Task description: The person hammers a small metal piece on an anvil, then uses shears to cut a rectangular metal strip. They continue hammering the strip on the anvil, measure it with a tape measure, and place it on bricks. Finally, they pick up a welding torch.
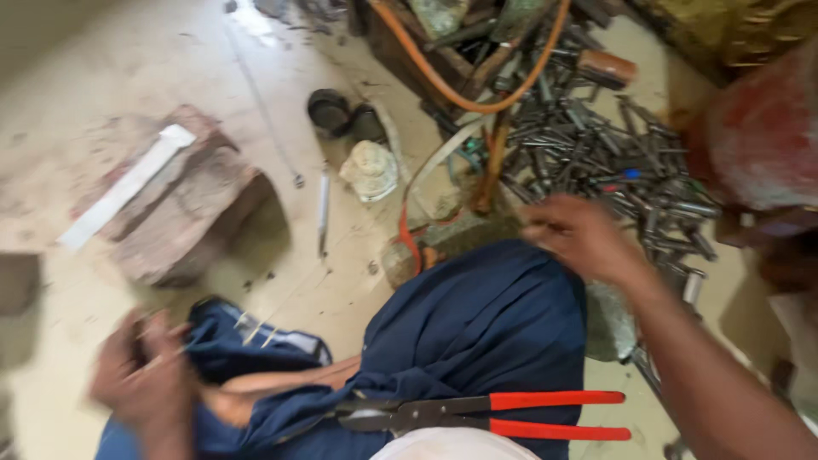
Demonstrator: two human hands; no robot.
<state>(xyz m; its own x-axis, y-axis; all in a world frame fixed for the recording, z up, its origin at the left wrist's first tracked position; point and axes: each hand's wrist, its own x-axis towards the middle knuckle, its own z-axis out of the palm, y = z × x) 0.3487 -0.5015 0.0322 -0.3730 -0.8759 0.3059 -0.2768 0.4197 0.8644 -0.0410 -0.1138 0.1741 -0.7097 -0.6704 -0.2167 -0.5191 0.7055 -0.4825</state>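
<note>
Dusty workshop floor (170,77) spreads around a seated person. Left hand (145,383), blurred, is closed on thin wire pieces (256,328) beside the knee; right hand (579,234) reaches toward the pile of metal rods (596,162), grip unclear. Red-handled snips (486,415) rest on the blue-trousered lap (486,324). Steadying that knee would likely stop the snips sliding off.
</note>
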